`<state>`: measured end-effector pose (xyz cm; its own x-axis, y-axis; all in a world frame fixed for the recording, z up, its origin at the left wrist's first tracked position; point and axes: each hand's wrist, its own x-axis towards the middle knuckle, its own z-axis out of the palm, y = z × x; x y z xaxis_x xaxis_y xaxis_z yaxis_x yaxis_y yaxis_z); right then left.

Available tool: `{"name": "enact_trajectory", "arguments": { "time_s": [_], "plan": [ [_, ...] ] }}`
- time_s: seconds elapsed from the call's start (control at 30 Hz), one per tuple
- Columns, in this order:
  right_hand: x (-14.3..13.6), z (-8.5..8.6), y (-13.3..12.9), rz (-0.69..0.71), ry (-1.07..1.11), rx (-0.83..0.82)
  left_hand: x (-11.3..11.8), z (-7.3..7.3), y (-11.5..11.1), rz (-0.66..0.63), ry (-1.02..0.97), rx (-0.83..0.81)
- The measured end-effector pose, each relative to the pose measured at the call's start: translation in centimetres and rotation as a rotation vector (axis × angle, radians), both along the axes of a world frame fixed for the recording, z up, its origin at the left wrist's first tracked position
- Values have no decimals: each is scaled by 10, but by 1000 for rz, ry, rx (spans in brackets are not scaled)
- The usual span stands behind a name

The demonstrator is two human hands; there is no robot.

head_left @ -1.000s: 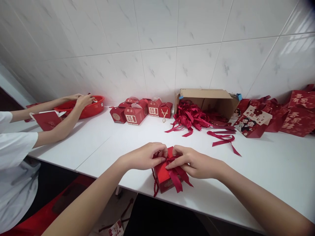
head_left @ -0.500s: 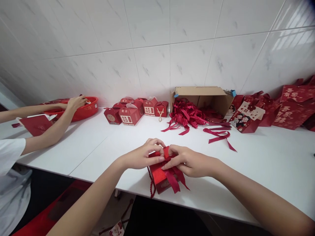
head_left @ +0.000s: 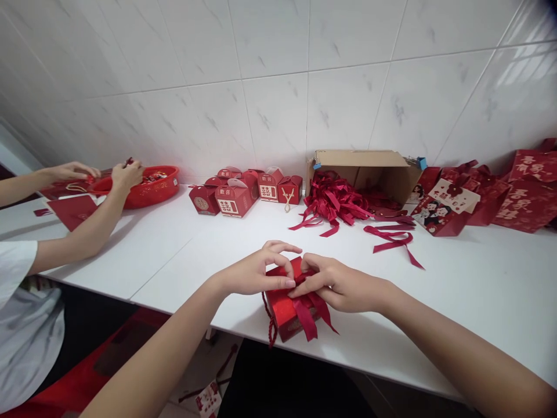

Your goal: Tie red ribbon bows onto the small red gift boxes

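Here, 2 hands [head_left: 255,273] [head_left: 346,284] pinch ribbon [head_left: 306,319] on a box [head_left: 281,307], 囍-marked boxes [head_left: 237,197] behind.

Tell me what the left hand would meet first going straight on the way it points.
Most likely the right hand, close ahead over the red gift box, though it may brush the dark red ribbon first; the depth there is unclear.

Carton [head_left: 362,158]: lay on its side by the wall
Red box [head_left: 284,307]: sat in front of the carton
Left hand [head_left: 256,273]: pinched the box's dark red ribbon [head_left: 306,319]
Right hand [head_left: 343,285]: pinched the ribbon too
Ribbon pile [head_left: 333,200]: spilled from the carton
Small boxes [head_left: 235,200]: stood left of the carton
Bags [head_left: 450,216]: stood right of the carton
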<state>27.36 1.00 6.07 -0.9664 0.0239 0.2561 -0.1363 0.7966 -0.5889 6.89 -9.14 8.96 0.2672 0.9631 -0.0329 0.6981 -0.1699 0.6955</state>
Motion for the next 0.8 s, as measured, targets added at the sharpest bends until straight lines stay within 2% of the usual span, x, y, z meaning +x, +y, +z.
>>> {"name": "enact_trajectory", "arguments": {
  "time_s": [0.1, 0.23, 0.3, 0.4, 0.57, 0.8],
  "plan": [
    [0, 1, -1, 6, -10, -17, 0, 6, -4, 6, 51, -2],
    [0, 1, -2, 4, -22, -30, 1, 18, -11, 106, 186, 73],
    [0, 1, -2, 2, -12, -33, 1, 20, -12, 80, 187, 63],
    [0, -1, -1, -6, -7, -25, -1, 18, -10, -1, 146, 21],
    [0, -3, 0, 1, -8, -13, -4, 9, -8, 95, 124, 17],
    [-3, -2, -2, -34, 140, -51, 4, -1, -12, 114, -107, 73]
  ]
}}
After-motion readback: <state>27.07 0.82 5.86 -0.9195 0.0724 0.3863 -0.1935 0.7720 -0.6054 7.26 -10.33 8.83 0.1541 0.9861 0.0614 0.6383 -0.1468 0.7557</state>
